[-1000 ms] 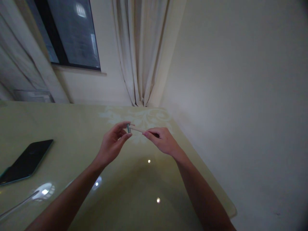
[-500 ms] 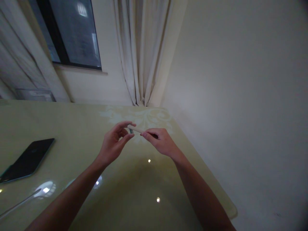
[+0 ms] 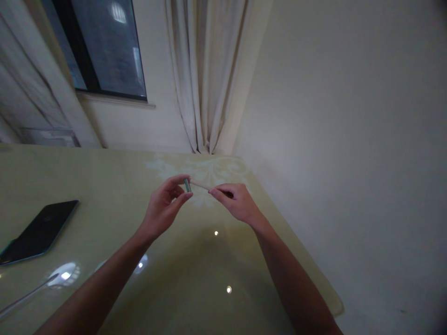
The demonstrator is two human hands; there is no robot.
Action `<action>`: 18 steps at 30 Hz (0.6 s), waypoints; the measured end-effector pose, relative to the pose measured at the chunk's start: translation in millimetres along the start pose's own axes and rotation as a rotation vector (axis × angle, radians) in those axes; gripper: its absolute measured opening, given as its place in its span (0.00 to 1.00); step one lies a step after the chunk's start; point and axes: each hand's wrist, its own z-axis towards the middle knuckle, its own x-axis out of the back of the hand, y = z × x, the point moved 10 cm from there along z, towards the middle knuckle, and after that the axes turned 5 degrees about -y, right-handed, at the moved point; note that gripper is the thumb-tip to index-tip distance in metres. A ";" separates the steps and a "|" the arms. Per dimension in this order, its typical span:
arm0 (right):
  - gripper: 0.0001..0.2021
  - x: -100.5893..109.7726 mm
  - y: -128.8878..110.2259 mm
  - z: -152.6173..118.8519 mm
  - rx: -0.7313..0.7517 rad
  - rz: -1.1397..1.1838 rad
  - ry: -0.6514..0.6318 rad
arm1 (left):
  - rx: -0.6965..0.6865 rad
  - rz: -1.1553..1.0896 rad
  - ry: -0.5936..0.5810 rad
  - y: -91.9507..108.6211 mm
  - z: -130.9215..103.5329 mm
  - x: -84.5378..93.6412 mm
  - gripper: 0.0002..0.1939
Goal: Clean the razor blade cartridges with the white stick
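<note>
Between the thumb and fingertips of my left hand (image 3: 165,204) is a small green piece (image 3: 187,185), held nearly upright. My right hand (image 3: 234,200) pinches the near end of a thin pale stick (image 3: 200,184). The stick's other end points left and lies at the top of the green piece, by my left fingertips; whether they touch is too small to tell. Both hands are above the far part of the glossy table (image 3: 181,279).
A dark tablet-like device (image 3: 40,231) lies on the table at the left. A white cable (image 3: 30,295) runs along the lower left. Behind the table are curtains (image 3: 206,74) and a window (image 3: 108,46); a wall (image 3: 331,139) borders its right edge.
My right hand has shifted slightly right with the stick, whose tip no longer crosses in front of the green piece. The green piece shows more fully; my left hand moved slightly left.
</note>
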 end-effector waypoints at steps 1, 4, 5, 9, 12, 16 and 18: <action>0.23 -2.4 -0.8 -0.1 0.004 0.015 -0.024 | -0.006 -0.014 -0.009 1.5 0.2 -1.3 0.21; 0.21 -7.1 -3.0 -0.3 0.022 0.032 -0.072 | -0.019 -0.040 -0.017 5.6 0.6 -2.5 0.21; 0.21 -6.2 -2.9 -0.3 0.026 0.023 -0.065 | -0.020 -0.035 -0.009 6.1 0.7 -1.7 0.21; 0.21 0.3 -0.2 -0.3 0.022 0.005 -0.009 | -0.008 0.002 0.001 4.3 0.9 0.1 0.21; 0.20 -5.7 -2.2 -0.2 0.033 0.054 -0.057 | -0.019 -0.016 -0.014 5.4 0.2 -1.2 0.20; 0.21 -6.1 -2.1 0.2 0.023 0.063 -0.042 | -0.015 -0.012 -0.001 4.2 -0.9 1.0 0.21; 0.20 -4.3 0.4 0.4 0.011 0.065 -0.011 | 0.008 0.010 0.004 1.0 -0.7 1.7 0.22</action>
